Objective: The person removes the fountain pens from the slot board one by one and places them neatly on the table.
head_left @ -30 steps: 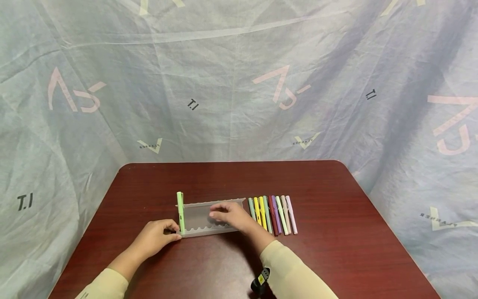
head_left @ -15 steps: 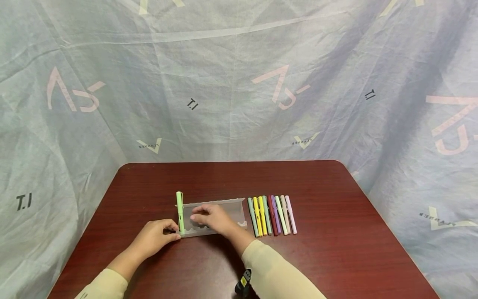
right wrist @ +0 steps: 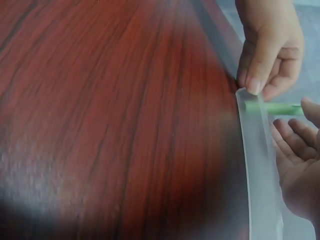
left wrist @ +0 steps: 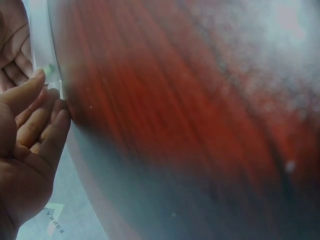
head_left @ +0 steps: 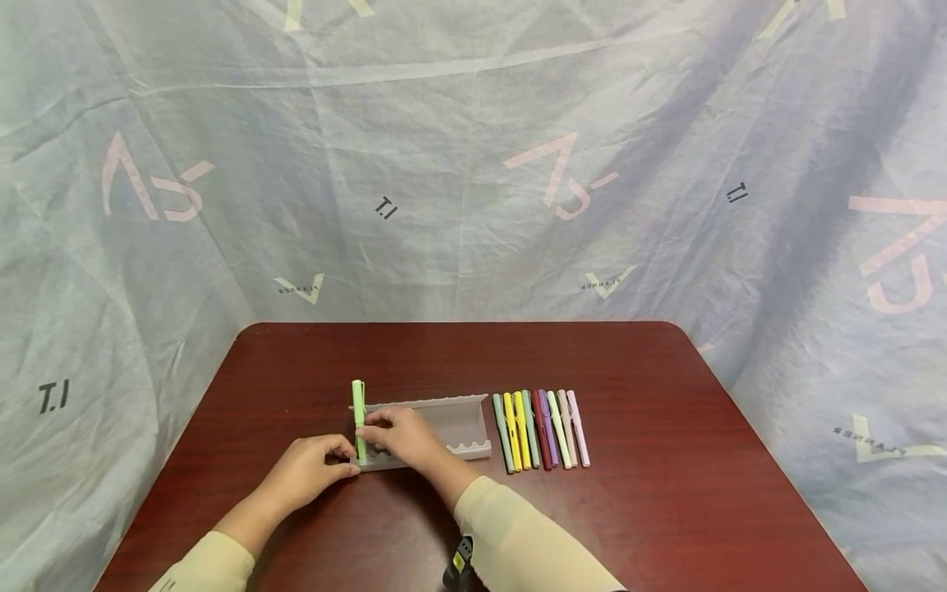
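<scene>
A light green capped pen lies in the leftmost notch of a translucent pen tray with scalloped long edges. My left hand pinches the tray's near left corner between thumb and fingers; the right wrist view shows that thumb on the tray's end. My right hand is over the tray's left part, its fingertips at the green pen's right side. In the right wrist view, the right thumb is near the green pen, with the fingers apart from it. Part of the near notched edge is hidden behind the right hand.
Right of the tray, several capped pens lie side by side: grey-green, yellow, dark red, purple, pale green, beige and pink. They rest on a dark red wooden table. Printed grey cloth hangs behind.
My right hand has moved left across the tray, from its right half to the green pen. The left hand stays at the corner, and the pens lie as before.
</scene>
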The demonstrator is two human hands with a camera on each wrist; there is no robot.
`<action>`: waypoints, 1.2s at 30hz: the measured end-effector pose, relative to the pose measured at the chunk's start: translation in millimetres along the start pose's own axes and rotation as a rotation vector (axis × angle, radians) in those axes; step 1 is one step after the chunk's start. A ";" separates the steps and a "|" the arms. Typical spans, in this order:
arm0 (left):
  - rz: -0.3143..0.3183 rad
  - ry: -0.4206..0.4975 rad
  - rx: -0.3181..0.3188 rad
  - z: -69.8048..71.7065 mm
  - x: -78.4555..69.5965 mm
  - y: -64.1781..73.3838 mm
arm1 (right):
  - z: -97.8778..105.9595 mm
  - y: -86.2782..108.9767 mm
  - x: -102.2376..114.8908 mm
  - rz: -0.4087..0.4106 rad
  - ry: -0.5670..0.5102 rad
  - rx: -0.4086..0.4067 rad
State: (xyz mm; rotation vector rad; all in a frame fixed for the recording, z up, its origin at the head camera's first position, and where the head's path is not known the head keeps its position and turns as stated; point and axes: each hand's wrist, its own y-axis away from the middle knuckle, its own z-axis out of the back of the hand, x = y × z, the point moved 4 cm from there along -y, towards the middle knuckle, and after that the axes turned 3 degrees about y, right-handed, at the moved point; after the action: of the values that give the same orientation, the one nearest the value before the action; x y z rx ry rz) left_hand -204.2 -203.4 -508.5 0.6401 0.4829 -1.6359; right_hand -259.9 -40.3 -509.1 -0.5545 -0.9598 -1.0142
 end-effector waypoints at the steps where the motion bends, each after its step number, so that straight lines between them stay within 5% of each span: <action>1: 0.000 -0.001 0.002 0.1 0.0 -0.1 | -1.3 -0.6 0.5 -0.002 0.007 -0.003; 15: -0.011 0.000 0.005 0.4 -0.7 -0.4 | -7.2 -0.6 3.6 -0.004 -0.076 -0.014; 25: -0.018 -0.015 -0.011 1.1 -1.1 -1.1 | 2.9 4.8 16.7 0.100 -0.251 -0.016; 36: -0.007 -0.026 -0.019 0.8 -2.4 -1.0 | 15.4 11.1 -0.9 0.095 -0.367 0.054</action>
State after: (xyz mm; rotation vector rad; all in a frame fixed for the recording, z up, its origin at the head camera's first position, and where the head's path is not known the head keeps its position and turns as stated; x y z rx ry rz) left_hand -205.0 -201.9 -506.4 0.6023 0.4817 -1.6425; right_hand -256.4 -23.0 -502.0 -0.7499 -1.2677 -0.8129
